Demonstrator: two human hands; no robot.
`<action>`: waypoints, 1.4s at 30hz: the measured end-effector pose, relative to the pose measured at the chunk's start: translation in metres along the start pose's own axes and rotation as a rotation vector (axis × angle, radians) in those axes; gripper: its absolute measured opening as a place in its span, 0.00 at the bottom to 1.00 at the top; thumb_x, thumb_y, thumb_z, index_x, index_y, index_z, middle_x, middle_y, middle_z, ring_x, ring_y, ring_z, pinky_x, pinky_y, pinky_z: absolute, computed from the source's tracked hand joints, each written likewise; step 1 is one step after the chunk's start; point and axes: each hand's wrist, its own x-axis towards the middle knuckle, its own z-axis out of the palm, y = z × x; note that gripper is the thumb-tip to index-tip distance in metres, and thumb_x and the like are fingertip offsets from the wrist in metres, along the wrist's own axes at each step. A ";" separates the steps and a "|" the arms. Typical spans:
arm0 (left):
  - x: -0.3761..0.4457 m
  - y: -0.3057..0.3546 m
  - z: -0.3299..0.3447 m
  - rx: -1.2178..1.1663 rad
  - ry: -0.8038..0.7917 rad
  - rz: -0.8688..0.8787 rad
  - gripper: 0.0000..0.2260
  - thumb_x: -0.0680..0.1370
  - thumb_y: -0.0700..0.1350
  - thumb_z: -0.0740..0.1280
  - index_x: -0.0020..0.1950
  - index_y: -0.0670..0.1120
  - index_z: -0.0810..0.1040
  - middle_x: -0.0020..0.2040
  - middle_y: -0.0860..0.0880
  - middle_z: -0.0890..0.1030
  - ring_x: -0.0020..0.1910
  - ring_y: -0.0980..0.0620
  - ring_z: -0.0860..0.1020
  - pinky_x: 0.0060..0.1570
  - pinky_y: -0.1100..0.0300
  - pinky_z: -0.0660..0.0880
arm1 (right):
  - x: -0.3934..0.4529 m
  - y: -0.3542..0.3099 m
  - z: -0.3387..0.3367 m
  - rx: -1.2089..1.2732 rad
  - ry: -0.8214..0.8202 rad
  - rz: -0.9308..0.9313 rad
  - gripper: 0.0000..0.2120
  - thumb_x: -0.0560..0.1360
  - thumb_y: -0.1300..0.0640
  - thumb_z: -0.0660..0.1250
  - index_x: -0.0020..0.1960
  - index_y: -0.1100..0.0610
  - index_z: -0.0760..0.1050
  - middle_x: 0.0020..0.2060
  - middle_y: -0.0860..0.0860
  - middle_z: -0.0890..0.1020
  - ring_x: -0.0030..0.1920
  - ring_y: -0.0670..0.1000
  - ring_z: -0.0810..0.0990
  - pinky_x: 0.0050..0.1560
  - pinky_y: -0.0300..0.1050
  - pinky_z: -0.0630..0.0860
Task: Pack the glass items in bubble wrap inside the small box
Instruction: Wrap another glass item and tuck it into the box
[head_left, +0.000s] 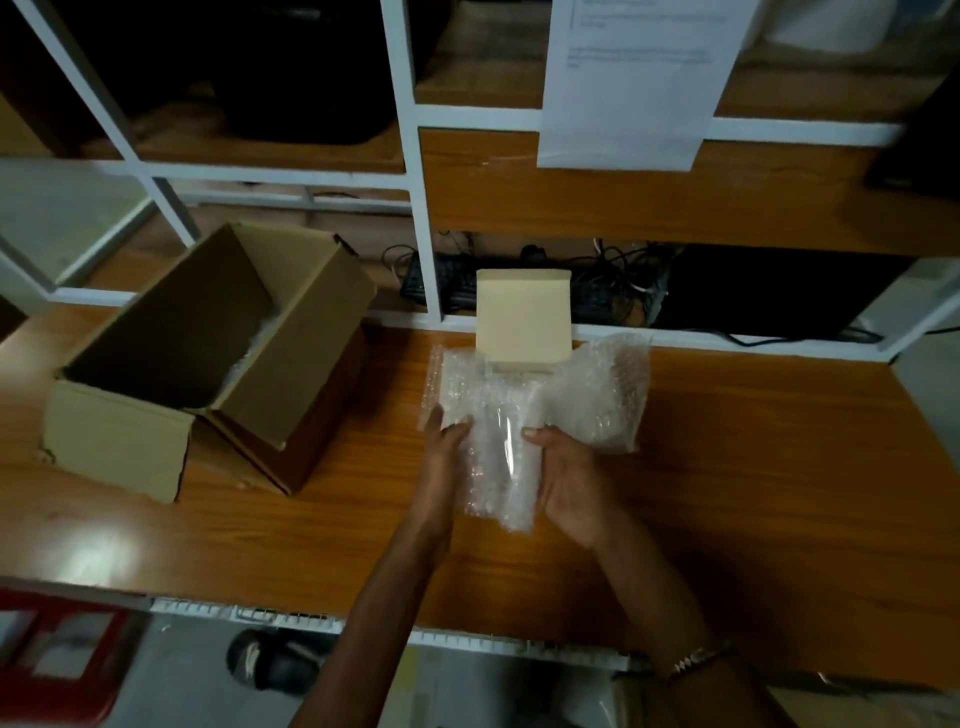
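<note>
1. Wood-grain tabletop (727, 493) fills the near part of our view, its front edge running beside a white slotted rail (363, 621); the stretch to the right of our hands is bare wood out to the table's right edge.
2. Our left hand (441, 457) grips the left side of a bubble wrap bundle (501, 467), fingers curled onto the plastic.
3. Our right hand (566, 483) grips the bundle's right side, thumb pressed on the front; a bracelet (696, 660) sits on that wrist.
4. We cannot tell what lies inside the wrap; the plastic is cloudy and blurred. The bundle is held just over the table's middle, with loose flaps of wrap spreading out left and right behind it.
5. Just behind the flaps, a small pale box (523, 317) stands at the table's back edge, touching the wrap.
6. Well to the left, a larger brown cardboard box (208, 364) sits open with its flaps up, some wrap showing inside; bare wood lies between it and our left hand.
7. Farther back, white shelf frames (426, 208) rise from the table's rear edge, with dark cables (613, 280) behind the pale box and a printed sheet (634, 78) hanging above.
</note>
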 end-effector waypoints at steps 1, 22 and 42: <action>0.003 0.006 0.000 0.023 0.018 -0.017 0.31 0.82 0.65 0.66 0.82 0.55 0.67 0.77 0.50 0.75 0.72 0.46 0.77 0.70 0.40 0.75 | 0.005 -0.004 -0.007 0.060 -0.014 0.019 0.26 0.80 0.56 0.65 0.77 0.60 0.72 0.68 0.63 0.80 0.67 0.65 0.80 0.65 0.60 0.79; 0.064 0.032 0.074 0.125 0.131 0.144 0.17 0.84 0.54 0.68 0.66 0.42 0.81 0.58 0.49 0.88 0.53 0.51 0.88 0.45 0.58 0.82 | 0.096 -0.067 -0.103 -0.084 0.205 -0.116 0.40 0.65 0.61 0.83 0.71 0.39 0.72 0.63 0.53 0.83 0.61 0.59 0.84 0.53 0.64 0.85; 0.097 0.065 0.089 0.069 -0.038 0.020 0.26 0.86 0.59 0.63 0.80 0.46 0.70 0.78 0.41 0.74 0.79 0.35 0.69 0.79 0.31 0.61 | 0.073 -0.144 -0.043 -0.348 0.149 -0.256 0.31 0.74 0.42 0.78 0.71 0.44 0.67 0.63 0.54 0.80 0.55 0.53 0.84 0.51 0.54 0.83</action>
